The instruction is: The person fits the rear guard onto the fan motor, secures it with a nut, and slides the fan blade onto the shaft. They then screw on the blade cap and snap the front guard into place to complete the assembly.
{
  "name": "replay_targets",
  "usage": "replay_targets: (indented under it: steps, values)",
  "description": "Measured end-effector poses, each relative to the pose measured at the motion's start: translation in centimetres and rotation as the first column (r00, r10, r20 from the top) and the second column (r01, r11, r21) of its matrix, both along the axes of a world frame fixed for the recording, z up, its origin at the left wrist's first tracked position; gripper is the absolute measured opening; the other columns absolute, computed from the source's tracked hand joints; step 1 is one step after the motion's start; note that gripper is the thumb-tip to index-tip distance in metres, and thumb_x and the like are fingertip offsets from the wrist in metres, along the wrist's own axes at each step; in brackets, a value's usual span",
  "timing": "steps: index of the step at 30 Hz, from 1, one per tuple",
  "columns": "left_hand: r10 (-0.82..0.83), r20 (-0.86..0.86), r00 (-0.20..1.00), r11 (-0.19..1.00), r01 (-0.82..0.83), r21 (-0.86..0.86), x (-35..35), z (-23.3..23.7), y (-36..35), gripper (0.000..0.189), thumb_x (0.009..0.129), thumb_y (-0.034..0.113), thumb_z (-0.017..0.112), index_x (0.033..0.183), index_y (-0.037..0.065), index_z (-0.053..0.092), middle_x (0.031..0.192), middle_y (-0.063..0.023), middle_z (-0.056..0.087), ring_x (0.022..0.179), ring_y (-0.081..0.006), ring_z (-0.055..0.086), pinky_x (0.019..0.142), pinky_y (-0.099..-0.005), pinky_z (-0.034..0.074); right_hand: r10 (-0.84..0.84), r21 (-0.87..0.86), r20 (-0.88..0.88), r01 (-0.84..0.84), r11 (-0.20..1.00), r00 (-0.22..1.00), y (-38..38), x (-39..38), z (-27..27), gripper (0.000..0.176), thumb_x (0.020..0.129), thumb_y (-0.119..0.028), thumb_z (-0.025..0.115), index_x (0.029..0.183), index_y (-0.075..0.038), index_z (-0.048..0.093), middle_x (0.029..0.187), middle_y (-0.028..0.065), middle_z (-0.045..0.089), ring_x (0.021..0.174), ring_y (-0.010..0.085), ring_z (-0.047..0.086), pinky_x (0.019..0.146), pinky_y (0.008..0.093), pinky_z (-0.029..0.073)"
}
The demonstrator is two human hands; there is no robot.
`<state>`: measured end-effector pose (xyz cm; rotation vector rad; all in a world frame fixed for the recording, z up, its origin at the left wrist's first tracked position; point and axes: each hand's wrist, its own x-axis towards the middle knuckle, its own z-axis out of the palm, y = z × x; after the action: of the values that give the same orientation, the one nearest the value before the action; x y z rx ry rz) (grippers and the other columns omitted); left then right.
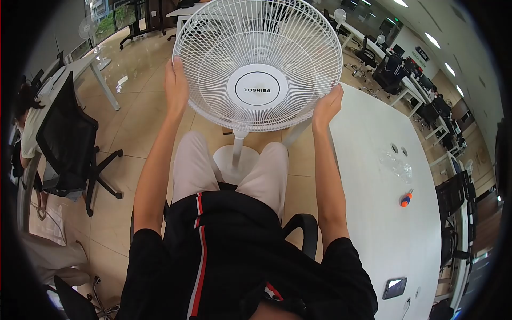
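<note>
A white stand fan faces me, its round wire grille [213, 64] filling the top centre, with a TOSHIBA label [257, 90] on its hub. My left hand [176, 85] grips the left edge of the grille, fingers wrapped behind it. On the lower right edge, my right hand [327, 108] is closed round the rim. Below the grille, the white pole [238, 148] runs down to a round white base [224, 160] on the floor between my knees.
At right a white table [373, 213] bears an orange and blue tool [406, 199], clear plastic [397, 166] and a phone [394, 288]. A black chair [66, 138] stands at left, near another person [26, 117]. More desks and chairs line the right background.
</note>
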<state>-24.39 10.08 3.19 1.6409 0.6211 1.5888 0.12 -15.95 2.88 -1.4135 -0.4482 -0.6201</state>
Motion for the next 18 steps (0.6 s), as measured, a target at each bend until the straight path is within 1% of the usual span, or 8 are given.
replay_targets:
  steps: [3,5,6,10,12,14,16,18]
  values:
    - [-0.047,0.009,0.999,0.997,0.047,-0.054,-0.4,-0.2,-0.2,0.054,0.109,0.042,0.04,0.13,-0.005,0.057,0.117,-0.0172,0.066,0.107,-0.0241,0.06,0.098,-0.0361,0.043,-0.018,-0.024,0.012,0.018,1.0,1.0,-0.7,-0.9,0.7,0.052,0.108,-0.034,0.036,0.134,0.006,0.055,0.121,0.0247,0.066,0.112,0.0376,0.062,0.1,0.0402,0.044]
    - [-0.046,0.041,0.998,0.998,0.047,-0.046,-0.5,-0.1,-0.7,0.054,0.109,0.042,0.04,0.129,-0.005,0.058,0.115,-0.0173,0.066,0.106,-0.0241,0.06,0.097,-0.0364,0.044,-0.022,-0.024,0.032,0.022,0.999,0.999,-1.0,-1.0,1.3,0.051,0.108,-0.035,0.036,0.131,0.006,0.057,0.117,0.0236,0.068,0.109,0.0369,0.063,0.097,0.04,0.045]
    - [-0.044,0.058,0.997,0.998,0.046,-0.04,-0.7,0.1,-0.8,0.055,0.109,0.042,0.039,0.128,-0.005,0.058,0.114,-0.0174,0.066,0.105,-0.0241,0.06,0.097,-0.0365,0.044,-0.019,-0.02,0.045,0.02,1.0,0.999,-1.1,-0.9,1.7,0.051,0.108,-0.035,0.036,0.129,0.006,0.057,0.115,0.0229,0.068,0.107,0.0363,0.063,0.096,0.0399,0.046]
    - [0.005,0.013,1.0,0.999,-0.005,-0.033,-1.3,1.9,-1.9,0.057,0.109,0.045,0.039,0.128,-0.006,0.059,0.114,-0.0191,0.067,0.106,-0.0262,0.062,0.096,-0.0373,0.044,-0.038,-0.007,0.118,0.039,0.999,0.992,-1.4,-0.4,3.4,0.05,0.109,-0.037,0.036,0.12,0.006,0.06,0.106,0.0212,0.069,0.1,0.0352,0.063,0.091,0.0401,0.046]
    - [0.007,-0.022,1.0,1.0,-0.008,-0.028,-1.5,2.9,-2.8,0.059,0.108,0.047,0.04,0.128,-0.006,0.059,0.113,-0.0202,0.068,0.106,-0.0279,0.063,0.096,-0.038,0.045,-0.023,-0.004,0.083,0.023,1.0,0.996,-1.6,0.0,3.9,0.051,0.109,-0.038,0.035,0.117,0.005,0.06,0.104,0.0213,0.068,0.098,0.0358,0.063,0.09,0.0407,0.046]
    - [0.019,-0.057,0.998,1.0,-0.02,-0.021,-1.2,2.8,-3.0,0.062,0.107,0.05,0.04,0.128,-0.006,0.059,0.111,-0.0219,0.068,0.105,-0.0308,0.064,0.095,-0.0395,0.046,-0.025,-0.008,0.062,0.026,1.0,0.998,-1.9,0.7,4.1,0.051,0.109,-0.039,0.035,0.116,0.005,0.061,0.104,0.0216,0.068,0.098,0.0365,0.063,0.09,0.0411,0.046]
    - [0.029,-0.088,0.996,0.999,-0.031,-0.016,-1.0,2.6,-3.2,0.063,0.106,0.051,0.041,0.127,-0.006,0.059,0.109,-0.0236,0.068,0.103,-0.0336,0.065,0.094,-0.041,0.046,-0.041,-0.02,0.057,0.042,0.999,0.998,-1.7,1.9,3.4,0.052,0.109,-0.039,0.034,0.116,0.005,0.061,0.104,0.0221,0.068,0.098,0.0374,0.063,0.09,0.0416,0.046]
    - [0.04,-0.118,0.992,0.999,-0.041,-0.01,-1.0,2.4,-3.7,0.064,0.106,0.052,0.042,0.125,-0.006,0.059,0.106,-0.0251,0.068,0.101,-0.0361,0.066,0.092,-0.0426,0.047,-0.019,-0.06,0.032,0.021,0.998,0.999,-1.7,4.1,2.3,0.052,0.109,-0.039,0.034,0.117,0.005,0.061,0.105,0.0229,0.068,0.098,0.0377,0.063,0.091,0.0422,0.046]
